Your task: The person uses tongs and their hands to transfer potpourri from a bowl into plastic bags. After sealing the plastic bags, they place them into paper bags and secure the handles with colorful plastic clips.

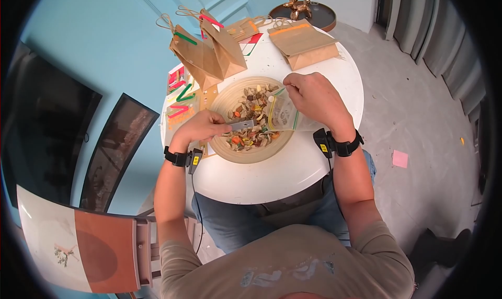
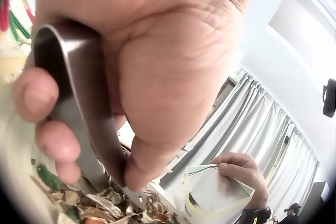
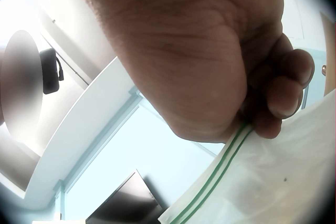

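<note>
So the room's got a pale blue wall (image 1: 115,32) and a grey floor (image 1: 418,158), with a round white table (image 1: 251,186) in front of the seated person. Around the far side are brown paper bags: two upright together on the left (image 1: 196,58) (image 1: 224,48), and another with an orange strip (image 1: 306,44) over on the right.

Main container is a round, pale, shallow dish (image 1: 222,148) holding a jumble of dried bits (image 1: 244,141), mostly brown and tan with some orange, yellow and green. A clear zip bag (image 1: 282,116) overlaps its right side. Stuff shows through the plastic, but I can't tell if it's inside or behind.

The metal tongs (image 1: 241,125) lie roughly sideways over the dish, bent end back at the left hand (image 1: 203,125), tips pointing right toward the zip bag. That hand has its fingers and thumb wrapped round them, so they stick out past the fingertips, low over the bits. The right hand (image 1: 316,98) has curled fingers pinching the zip bag's top edge.
</note>
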### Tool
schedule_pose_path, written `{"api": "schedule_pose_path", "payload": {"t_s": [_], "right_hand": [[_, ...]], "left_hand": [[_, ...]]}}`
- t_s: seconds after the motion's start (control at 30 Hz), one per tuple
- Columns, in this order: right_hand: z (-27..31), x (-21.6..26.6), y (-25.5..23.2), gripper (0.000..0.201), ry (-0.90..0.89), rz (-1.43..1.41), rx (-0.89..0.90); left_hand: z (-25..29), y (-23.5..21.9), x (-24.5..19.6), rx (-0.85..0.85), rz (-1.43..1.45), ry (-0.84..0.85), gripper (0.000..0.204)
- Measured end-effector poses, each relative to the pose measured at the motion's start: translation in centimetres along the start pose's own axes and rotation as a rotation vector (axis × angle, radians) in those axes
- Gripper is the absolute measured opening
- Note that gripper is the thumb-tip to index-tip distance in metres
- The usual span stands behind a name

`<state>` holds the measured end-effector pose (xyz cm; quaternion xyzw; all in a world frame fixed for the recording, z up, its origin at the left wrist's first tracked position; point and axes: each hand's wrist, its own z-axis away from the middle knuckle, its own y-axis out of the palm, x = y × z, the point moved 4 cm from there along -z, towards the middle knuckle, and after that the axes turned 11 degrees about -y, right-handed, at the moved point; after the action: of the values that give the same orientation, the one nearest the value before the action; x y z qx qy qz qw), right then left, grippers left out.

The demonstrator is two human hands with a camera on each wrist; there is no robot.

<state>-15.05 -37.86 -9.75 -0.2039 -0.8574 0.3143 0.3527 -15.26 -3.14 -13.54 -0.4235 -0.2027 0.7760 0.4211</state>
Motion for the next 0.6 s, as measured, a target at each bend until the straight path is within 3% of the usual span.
{"api": "schedule_pose_path", "payload": {"t_s": [0.6], "right_hand": [[0.0,0.1,-0.1,0.024,0.000,0.005,0.009]], "left_hand": [[2.0,0.0,-0.2,-0.164,0.005,0.096,0.028]]}}
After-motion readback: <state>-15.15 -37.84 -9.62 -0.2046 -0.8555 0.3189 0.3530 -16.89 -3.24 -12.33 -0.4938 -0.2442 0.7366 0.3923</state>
